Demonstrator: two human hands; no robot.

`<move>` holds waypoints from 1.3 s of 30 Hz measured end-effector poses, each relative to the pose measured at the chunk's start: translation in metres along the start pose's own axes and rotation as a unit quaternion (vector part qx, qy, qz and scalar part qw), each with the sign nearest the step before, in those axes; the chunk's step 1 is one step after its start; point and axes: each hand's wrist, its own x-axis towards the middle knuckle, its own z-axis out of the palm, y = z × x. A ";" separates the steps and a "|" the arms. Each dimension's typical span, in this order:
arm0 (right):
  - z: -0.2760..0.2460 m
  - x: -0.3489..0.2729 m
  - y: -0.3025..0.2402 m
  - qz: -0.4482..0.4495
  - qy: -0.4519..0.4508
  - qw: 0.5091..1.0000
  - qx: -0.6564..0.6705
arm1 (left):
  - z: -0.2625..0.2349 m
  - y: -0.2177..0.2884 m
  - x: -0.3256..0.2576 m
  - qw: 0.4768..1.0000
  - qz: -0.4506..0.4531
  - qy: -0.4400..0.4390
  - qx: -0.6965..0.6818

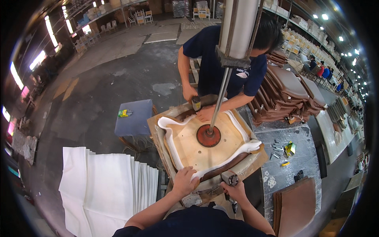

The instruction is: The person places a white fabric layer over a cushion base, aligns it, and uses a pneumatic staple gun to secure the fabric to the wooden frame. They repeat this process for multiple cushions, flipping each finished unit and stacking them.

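A plywood seat board [189, 149] lies on the worktable [258, 157], ringed by white foam padding [170, 140] and a brown cover [229, 166]. A round red press plate [208, 135] on a metal rod [219, 94] bears on its middle. My left hand [184, 181] rests on the near left edge, fingers stretched over the foam and board. My right hand [236, 190] is wrapped round the handle of a staple gun [230, 178], its head beside the near edge of the cover. Across the table, a co-worker's hand holds another staple gun [196, 102]; their other hand [206, 113] presses the far edge.
White foam sheets [106, 177] stand stacked at the left, near a blue-topped stool [134, 114] with a small box. At right, a side table [292, 158] bears staples, a yellow-green box [290, 149] and brown sheets [296, 201]. Brown covered seats [284, 89] are piled behind. The press cylinder [239, 27] hangs overhead.
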 end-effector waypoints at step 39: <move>-0.010 0.036 0.027 -0.068 -0.037 0.993 -0.086 | 0.009 0.005 -0.032 0.985 -0.056 -0.075 0.144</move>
